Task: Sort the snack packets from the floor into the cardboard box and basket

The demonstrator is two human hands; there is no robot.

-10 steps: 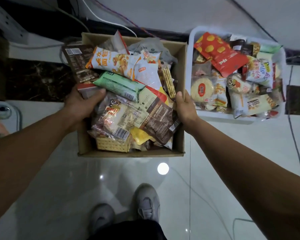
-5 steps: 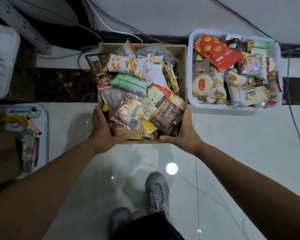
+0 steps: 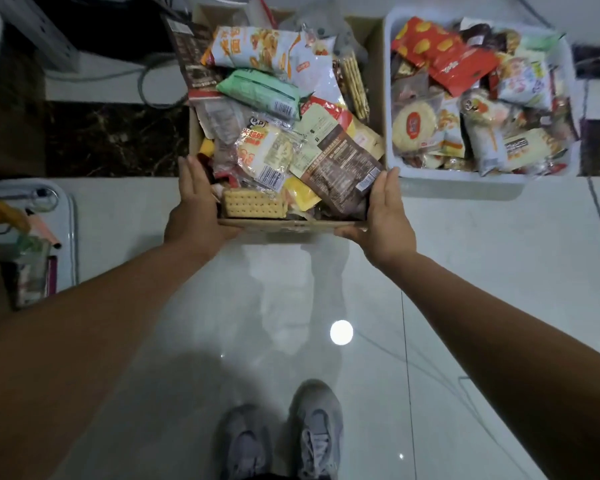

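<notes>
1. Nearest the wearer, two grey shoes (image 3: 281,441) stand on the glossy floor (image 3: 499,254).
2. Beyond them, both bare arms reach forward to the box (image 3: 291,225). It lies straight ahead, its long axis running away from the person. Whether it rests on the floor or is raised just clear cannot be told.
3. Left grip (image 3: 194,209) is at the near left corner, spread, with fingers straight and flat on the side wall and thumb laid along the near wall. Right grip (image 3: 385,216) mirrors it at the near right corner. Neither pinches anything, and both are equally near.
4. Packets (image 3: 267,150) are heaped above the box's rim. A cracker pack (image 3: 253,202) lies against the near wall, between the grips.
5. Basket (image 3: 458,188) stands just right of the box and is likewise heaped.
6. Judgement: every packet in view is contained, so sorting appears complete. Any coming move would shift the whole box, two-handed, and top packets may slide off.
</notes>
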